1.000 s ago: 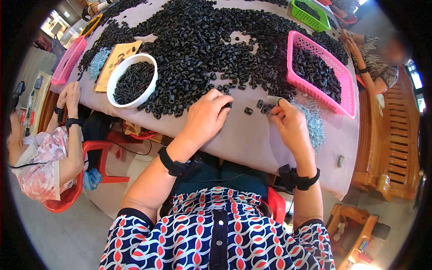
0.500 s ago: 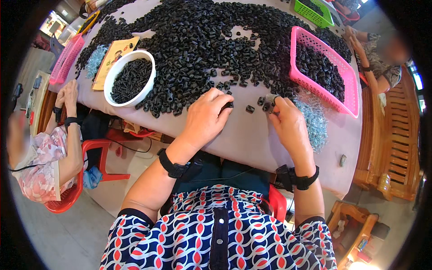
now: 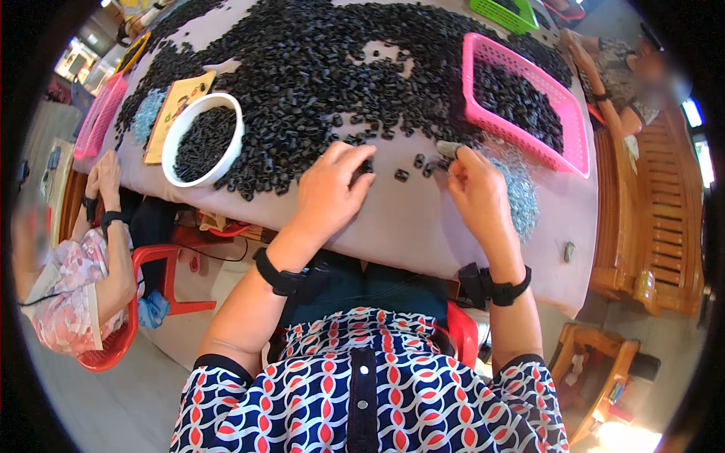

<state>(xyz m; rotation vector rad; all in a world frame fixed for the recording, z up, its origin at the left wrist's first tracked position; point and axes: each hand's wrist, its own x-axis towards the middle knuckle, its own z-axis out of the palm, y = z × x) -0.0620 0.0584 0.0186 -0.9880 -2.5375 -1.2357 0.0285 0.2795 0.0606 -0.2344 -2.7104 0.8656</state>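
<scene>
Left hand curled round a black piece near the front edge of the table, right hand — couldn't tell if pinching anything — could've scattered the bluish pile with one sloppy swipe.

A wide heap of small parts spreads over the table, beyond the left hand. Left of that hand stands a bowl with parts in it; left of the bowl lies a booklet. A basket sits by the table's left edge. A few loose parts lie between the left hand and the right hand. Right of the right hand lies a tangled pile, in front of a filled basket. Farther back sits another basket; a bench stands right of the table.
</scene>
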